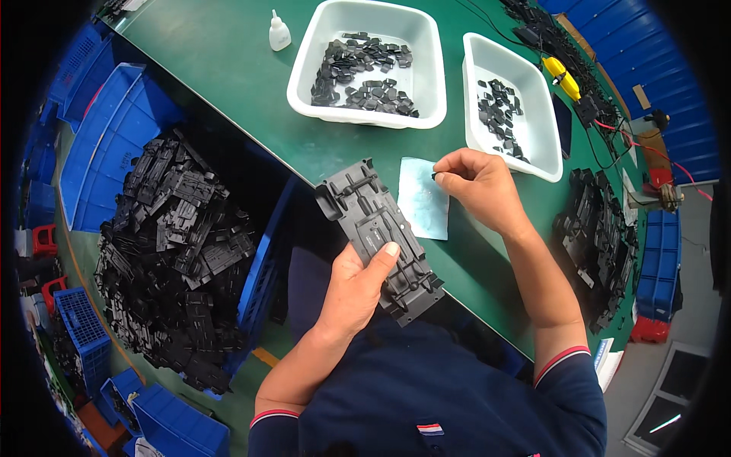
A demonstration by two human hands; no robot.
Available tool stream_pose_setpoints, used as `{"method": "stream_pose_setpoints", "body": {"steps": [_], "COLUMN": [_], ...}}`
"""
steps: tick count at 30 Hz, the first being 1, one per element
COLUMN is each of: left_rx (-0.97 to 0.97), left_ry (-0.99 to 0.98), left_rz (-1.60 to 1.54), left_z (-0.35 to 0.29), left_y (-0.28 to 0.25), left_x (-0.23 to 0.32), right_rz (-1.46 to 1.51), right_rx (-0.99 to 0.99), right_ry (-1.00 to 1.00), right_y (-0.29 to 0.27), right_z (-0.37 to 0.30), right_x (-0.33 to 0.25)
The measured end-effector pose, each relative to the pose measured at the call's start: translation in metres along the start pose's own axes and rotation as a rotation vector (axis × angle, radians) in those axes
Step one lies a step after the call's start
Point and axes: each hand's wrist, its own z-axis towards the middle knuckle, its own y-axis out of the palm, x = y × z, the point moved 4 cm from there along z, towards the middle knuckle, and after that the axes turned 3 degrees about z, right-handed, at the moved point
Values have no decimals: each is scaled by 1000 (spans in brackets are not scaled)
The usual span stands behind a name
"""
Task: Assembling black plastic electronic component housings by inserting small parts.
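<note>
My left hand (356, 286) grips a black plastic toy car chassis (373, 221), thumb laid across its moulded face. The chassis is tilted, partly over the table's near edge. To its right, my right hand (483, 186) pinches a small black plastic piece (435, 176) between thumb and fingertips. The piece is mostly hidden by the fingers, above a pale blue sheet (424, 217) that lies on the green table (251, 84). Beyond the hands stand two white tubs, a larger tub (304, 57) and a narrower tub (474, 65), both with many small black pieces inside.
A white squeeze bottle (279, 34) stands at the far left of the table. More black chassis (590, 236) are heaped at right, near a yellow tool (561, 76) and cables. Left of the table, a blue crate (114, 145) stands by a large pile of chassis (179, 251).
</note>
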Motion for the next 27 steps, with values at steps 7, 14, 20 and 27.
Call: {"method": "stream_pose_setpoints", "body": {"steps": [7,14,20,27], "left_rx": [-10,-19,-18,-72], "left_ry": [11,-5,-9,121], "left_rz": [16,-10,11,193], "left_z": [2,3,1,-13], "left_y": [-2,-1,-1,22], "left_x": [-1,-1,-2,11], "right_rz": [-199,-446,-478,-552], "right_rx": [12,98,285,402], "right_ry": [10,-266,-806,-1211], "right_y": [8,11,7,5], "right_z": [4,5,-28,-69], "right_x": [-10,-15,-40,-55]}}
